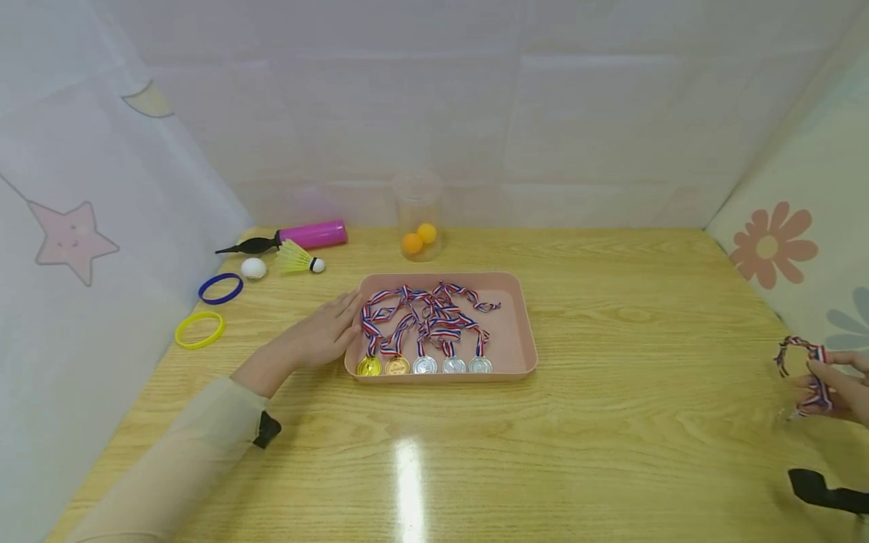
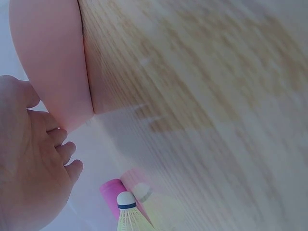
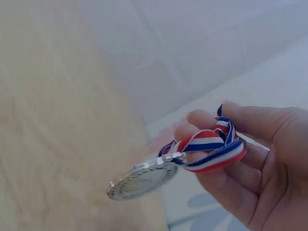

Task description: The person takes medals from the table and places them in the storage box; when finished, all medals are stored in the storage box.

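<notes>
At the far right of the head view, my right hand (image 1: 845,385) pinches the striped ribbon of a silver medal (image 3: 144,180). The red, white and blue ribbon (image 3: 211,149) is bunched between thumb and fingers, and the disc hangs out past the fingertips. My left hand (image 1: 326,332) rests with straight fingers against the left wall of a shallow pink tray (image 1: 505,332). Inside the tray, several medals lie in a row along the front wall, a gold one (image 1: 370,366) at the left end and a silver one (image 1: 480,365) at the right. Their ribbons tangle behind them.
Behind the tray stands a clear jar (image 1: 417,204) with two orange balls. At the back left lie a pink pump (image 1: 312,234), a yellow shuttlecock (image 1: 297,259) and a white ball (image 1: 253,268). A blue wristband (image 1: 220,289) and a yellow wristband (image 1: 200,330) lie near the left edge.
</notes>
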`<state>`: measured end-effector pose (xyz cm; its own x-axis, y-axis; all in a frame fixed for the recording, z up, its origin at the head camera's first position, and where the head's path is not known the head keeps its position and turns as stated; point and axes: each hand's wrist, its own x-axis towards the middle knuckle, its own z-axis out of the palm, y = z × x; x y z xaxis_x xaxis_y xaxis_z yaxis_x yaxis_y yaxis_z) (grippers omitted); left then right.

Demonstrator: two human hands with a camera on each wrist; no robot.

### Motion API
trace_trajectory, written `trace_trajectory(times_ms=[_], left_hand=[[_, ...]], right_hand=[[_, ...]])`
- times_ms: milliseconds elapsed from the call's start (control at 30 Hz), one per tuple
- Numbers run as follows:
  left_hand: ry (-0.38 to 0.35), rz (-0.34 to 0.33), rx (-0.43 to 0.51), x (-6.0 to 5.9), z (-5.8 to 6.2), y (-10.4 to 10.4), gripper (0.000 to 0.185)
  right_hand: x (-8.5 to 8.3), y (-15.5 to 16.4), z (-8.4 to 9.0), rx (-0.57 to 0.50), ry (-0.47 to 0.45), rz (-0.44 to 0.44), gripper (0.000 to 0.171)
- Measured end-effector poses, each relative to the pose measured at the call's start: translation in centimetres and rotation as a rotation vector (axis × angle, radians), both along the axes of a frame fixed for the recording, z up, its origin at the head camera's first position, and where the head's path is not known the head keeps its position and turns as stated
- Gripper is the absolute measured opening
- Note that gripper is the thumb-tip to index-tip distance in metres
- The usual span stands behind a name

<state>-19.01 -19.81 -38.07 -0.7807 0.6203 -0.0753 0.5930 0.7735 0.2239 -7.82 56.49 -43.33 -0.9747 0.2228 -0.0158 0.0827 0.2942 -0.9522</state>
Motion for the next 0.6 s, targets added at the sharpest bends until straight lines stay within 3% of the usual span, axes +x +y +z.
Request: trace_trajectory(times_ms=[100,233,300,433,600], left_hand=[[0.001,-0.001,0.002,0.0,0.0,0.0,0.054],[-0.007,0.003,0.002,0.0,0.0,0.1,0.054],[-0.013,0.006,0.003,0.0,0.1,0.1,0.054],[-0.013,0.007,-0.002,0.0,0.1,0.1,0.055],[-0.008,0.005,0.002,-0.1,0.1,0.1,0.054]], right_hand=[[-0.7,-2.5,2.5,0.001,0.075,0.055,0.006],[-1.1,-7.9,7.1,-0.125,0.186,0.135,0.008],[-1.3,-10.2,8.8,-0.091,0.201,0.133,0.007],[-2.4,-13.1,10.6,-0.015,0.193,0.123,0.004],[-4.1,-15.9,11.8,-0.145,0.189,0.206,0.004]])
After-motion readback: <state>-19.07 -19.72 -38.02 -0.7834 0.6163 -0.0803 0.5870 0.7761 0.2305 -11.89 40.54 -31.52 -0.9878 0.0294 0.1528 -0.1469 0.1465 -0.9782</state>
